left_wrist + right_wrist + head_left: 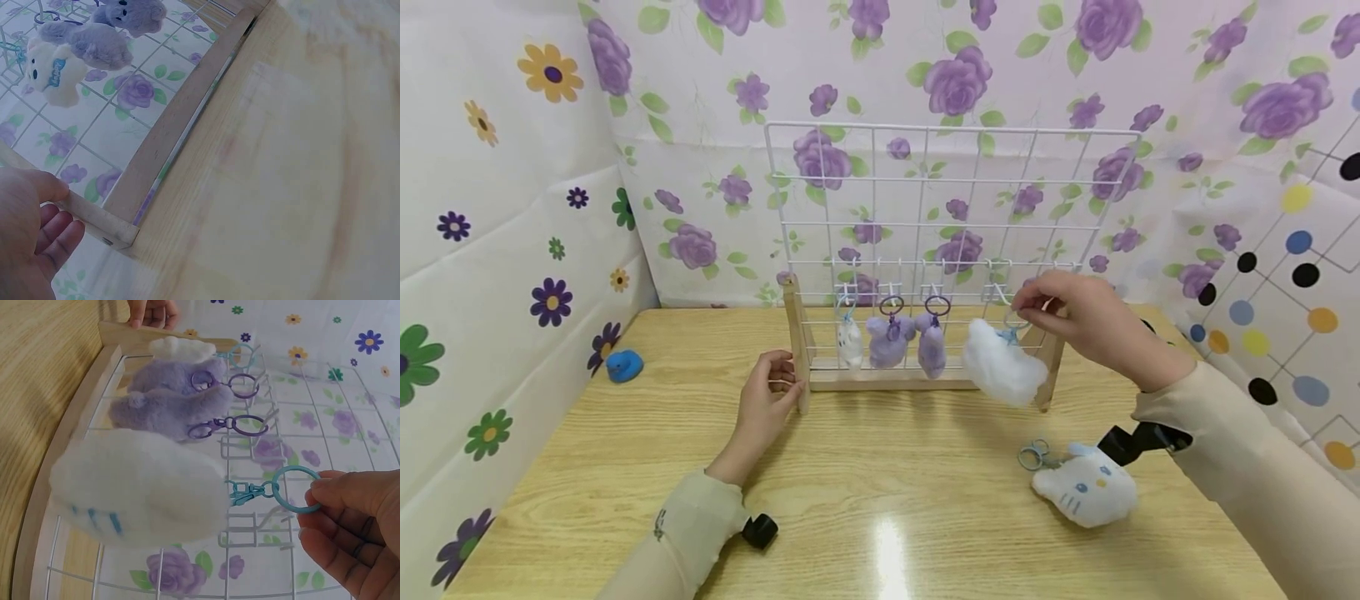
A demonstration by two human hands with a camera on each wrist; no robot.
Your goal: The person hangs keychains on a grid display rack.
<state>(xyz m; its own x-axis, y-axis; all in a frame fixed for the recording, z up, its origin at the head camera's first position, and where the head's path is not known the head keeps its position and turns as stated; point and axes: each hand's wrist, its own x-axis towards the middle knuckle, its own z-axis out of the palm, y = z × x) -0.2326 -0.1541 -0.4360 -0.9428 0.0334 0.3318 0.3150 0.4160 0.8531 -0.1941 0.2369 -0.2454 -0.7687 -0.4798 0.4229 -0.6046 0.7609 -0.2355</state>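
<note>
In the head view, flower-printed cloth point(700, 158) backs the wood-grain surface point(850, 475); toward its far edge a wire rack point(865, 381) bears three small plushes point(889, 348), a white plush point(1000, 371) before its right part. In the left wrist view, left fingers point(65, 244) grip the rack's wooden post point(100, 215); in the right wrist view, right fingers point(331, 557) pinch the white plush's blue ring point(294, 468).

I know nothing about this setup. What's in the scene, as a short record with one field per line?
right hand: pinches the blue ring of a fluffy white plush
left hand: holds the wooden post at the left end of the wire rack
hanging on rack: small white plush, purple plush, another purple plush
on table: white cat-faced plush, blue toy
backdrop: purple-flowered cloth
</note>
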